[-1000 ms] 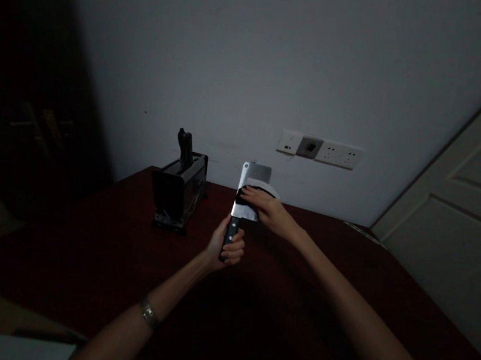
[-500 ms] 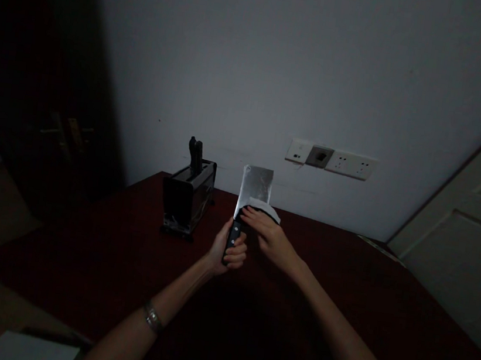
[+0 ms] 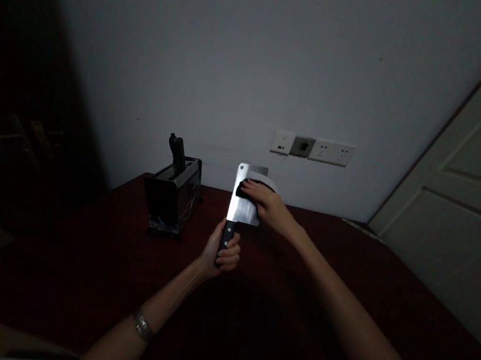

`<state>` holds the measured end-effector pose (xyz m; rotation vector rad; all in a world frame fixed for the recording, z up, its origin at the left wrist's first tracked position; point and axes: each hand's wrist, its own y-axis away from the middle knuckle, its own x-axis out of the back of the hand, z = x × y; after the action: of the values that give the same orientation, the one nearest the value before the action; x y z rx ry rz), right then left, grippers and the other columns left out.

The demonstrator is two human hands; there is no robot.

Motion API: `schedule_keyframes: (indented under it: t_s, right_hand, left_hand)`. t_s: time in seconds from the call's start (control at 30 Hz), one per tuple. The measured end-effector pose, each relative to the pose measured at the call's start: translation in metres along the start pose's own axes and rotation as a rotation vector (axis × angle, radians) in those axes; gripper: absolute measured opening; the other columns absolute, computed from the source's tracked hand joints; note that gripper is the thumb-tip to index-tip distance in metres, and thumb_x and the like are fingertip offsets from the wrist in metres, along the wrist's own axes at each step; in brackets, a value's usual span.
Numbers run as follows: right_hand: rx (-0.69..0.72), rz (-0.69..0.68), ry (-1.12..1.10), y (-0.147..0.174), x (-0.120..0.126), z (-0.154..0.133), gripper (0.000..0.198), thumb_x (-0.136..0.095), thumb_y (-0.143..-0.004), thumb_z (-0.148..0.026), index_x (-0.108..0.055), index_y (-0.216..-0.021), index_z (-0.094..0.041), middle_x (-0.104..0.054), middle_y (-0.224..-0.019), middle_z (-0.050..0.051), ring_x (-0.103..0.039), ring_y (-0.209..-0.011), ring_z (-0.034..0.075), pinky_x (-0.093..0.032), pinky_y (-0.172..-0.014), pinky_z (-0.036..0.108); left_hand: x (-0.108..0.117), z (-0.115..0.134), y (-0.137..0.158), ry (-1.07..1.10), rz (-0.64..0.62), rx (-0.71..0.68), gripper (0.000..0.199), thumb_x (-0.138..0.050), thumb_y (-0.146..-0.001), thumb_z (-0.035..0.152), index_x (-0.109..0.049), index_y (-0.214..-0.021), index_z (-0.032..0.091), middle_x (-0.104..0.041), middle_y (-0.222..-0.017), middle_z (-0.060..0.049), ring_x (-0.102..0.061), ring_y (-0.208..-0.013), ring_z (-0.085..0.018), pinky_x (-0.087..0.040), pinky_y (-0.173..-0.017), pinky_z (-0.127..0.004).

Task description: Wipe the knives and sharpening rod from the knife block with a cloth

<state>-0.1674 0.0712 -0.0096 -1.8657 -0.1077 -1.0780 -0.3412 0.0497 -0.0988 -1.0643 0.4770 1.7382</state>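
My left hand (image 3: 212, 249) is wrapped round the black riveted handle of a cleaver (image 3: 243, 211), holding it upright with the broad metal blade pointing up. A hole shows near the blade's top left corner. My right hand (image 3: 275, 210) lies across the blade, its fingers pressing a black and white cloth (image 3: 266, 179) to the metal. The cloth and fingers hide the middle and right part of the blade.
To the left, a dark knife block (image 3: 171, 200) with black-handled knives stands on the dark red table (image 3: 104, 233). Behind is a grey wall with a row of sockets (image 3: 313, 149). A pale panelled door (image 3: 461, 221) is on the right.
My right hand has slid the cloth up the blade, away from the handle, baring the blade's lower part. My left hand keeps its hold on the cleaver. The view has shifted slightly right.
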Motion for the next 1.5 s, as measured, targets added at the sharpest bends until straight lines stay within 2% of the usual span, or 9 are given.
schedule_keyframes:
  t_s: [0.1,0.2,0.5,0.6,0.87,1.0,1.23,1.33,1.5]
  right_hand:
    - [0.034,-0.102,-0.058,0.026,-0.016,-0.025,0.065,-0.036,-0.068,0.008,-0.048,-0.124,-0.021,-0.048,-0.131,0.006,-0.036,-0.126,0.015,-0.032,-0.105,0.043]
    - [0.047,-0.141,-0.072,0.037,-0.018,-0.031,0.068,-0.035,-0.066,0.009,-0.046,-0.126,-0.021,-0.047,-0.132,0.006,-0.035,-0.127,0.015,-0.033,-0.105,0.042]
    - [-0.074,0.030,0.098,-0.013,0.035,0.029,0.056,-0.038,-0.073,0.005,-0.055,-0.117,-0.025,-0.052,-0.127,0.003,-0.041,-0.123,0.017,-0.033,-0.104,0.045]
    - [-0.039,0.006,0.090,-0.004,0.026,0.019,0.058,-0.037,-0.071,0.005,-0.053,-0.120,-0.021,-0.049,-0.130,0.006,-0.038,-0.125,0.017,-0.032,-0.105,0.044]
    - [0.048,-0.198,-0.056,0.045,-0.016,-0.038,0.071,-0.035,-0.066,0.009,-0.042,-0.129,-0.022,-0.044,-0.134,0.007,-0.036,-0.127,0.015,-0.034,-0.104,0.042]
    - [0.071,-0.199,-0.026,0.029,-0.004,-0.021,0.067,-0.036,-0.067,0.009,-0.046,-0.126,-0.022,-0.046,-0.132,0.006,-0.036,-0.126,0.015,-0.034,-0.104,0.042]
    - [-0.031,0.007,0.084,-0.011,0.023,0.025,0.060,-0.037,-0.071,0.007,-0.053,-0.119,-0.025,-0.051,-0.129,0.004,-0.039,-0.125,0.016,-0.033,-0.104,0.045]
    - [-0.042,0.037,0.078,-0.003,0.018,0.019,0.061,-0.037,-0.072,0.007,-0.052,-0.121,-0.025,-0.049,-0.130,0.004,-0.038,-0.125,0.016,-0.032,-0.104,0.045]
    - [0.011,-0.087,-0.023,0.034,-0.007,-0.017,0.064,-0.036,-0.069,0.007,-0.047,-0.125,-0.022,-0.047,-0.132,0.007,-0.037,-0.126,0.016,-0.033,-0.104,0.043]
  left_hand:
    - [0.002,0.004,0.001,0.012,0.011,-0.033,0.056,-0.021,-0.085,0.059,-0.038,-0.053,0.017,-0.022,-0.034,0.008,-0.009,-0.026,-0.004,-0.021,-0.026,-0.014]
    - [0.004,0.002,-0.001,0.006,0.005,-0.019,0.056,-0.022,-0.084,0.061,-0.037,-0.053,0.017,-0.022,-0.033,0.008,-0.009,-0.026,-0.004,-0.021,-0.026,-0.015]
    - [0.005,-0.019,-0.005,-0.025,-0.073,0.133,0.056,-0.026,-0.083,0.062,-0.039,-0.052,0.017,-0.026,-0.033,0.007,-0.013,-0.024,-0.004,-0.022,-0.025,-0.016]
    - [0.006,-0.019,-0.005,-0.020,-0.074,0.124,0.056,-0.026,-0.083,0.061,-0.040,-0.052,0.017,-0.026,-0.033,0.007,-0.012,-0.024,-0.004,-0.023,-0.025,-0.016]
    - [0.013,-0.013,-0.005,-0.002,-0.051,0.042,0.051,-0.031,-0.083,0.058,-0.042,-0.055,0.016,-0.025,-0.033,0.008,-0.008,-0.026,-0.004,-0.021,-0.026,-0.015]
    - [0.011,-0.016,-0.006,-0.008,-0.061,0.074,0.054,-0.029,-0.083,0.060,-0.041,-0.053,0.016,-0.024,-0.032,0.008,-0.011,-0.025,-0.004,-0.024,-0.026,-0.015]
    - [0.009,-0.018,-0.006,-0.027,-0.088,0.116,0.056,-0.028,-0.083,0.061,-0.042,-0.053,0.016,-0.027,-0.033,0.007,-0.014,-0.024,-0.004,-0.025,-0.025,-0.016]
    - [0.009,-0.016,-0.006,-0.028,-0.086,0.113,0.057,-0.026,-0.083,0.061,-0.042,-0.053,0.016,-0.027,-0.033,0.007,-0.014,-0.025,-0.004,-0.025,-0.025,-0.016]
    - [0.010,-0.012,-0.006,0.016,-0.057,0.047,0.058,-0.023,-0.084,0.060,-0.043,-0.053,0.016,-0.024,-0.032,0.008,-0.009,-0.026,-0.004,-0.025,-0.026,-0.015]
